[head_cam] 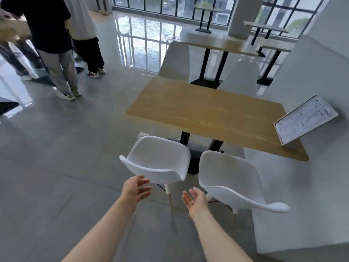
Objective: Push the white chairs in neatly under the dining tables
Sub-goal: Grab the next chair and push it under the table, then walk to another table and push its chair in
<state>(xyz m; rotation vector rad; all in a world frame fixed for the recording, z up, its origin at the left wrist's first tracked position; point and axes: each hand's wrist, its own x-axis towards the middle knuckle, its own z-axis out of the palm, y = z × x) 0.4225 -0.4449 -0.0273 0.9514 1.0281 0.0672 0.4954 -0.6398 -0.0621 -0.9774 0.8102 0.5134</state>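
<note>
Both hands are empty with fingers spread: left hand [136, 190] just behind the left white chair [160, 159] backrest, right hand [195, 201] beside the right white chair [228, 178]; dining table [207, 112] at twelve o'clock.

Two chairs side by side at the near edge of the table [207, 110]: left chair [160, 157], right chair [228, 176]. Framed menu board [306, 119] on the table's right end, leaning against the wall. Two more chairs [175, 61] beyond the far edge.
</note>
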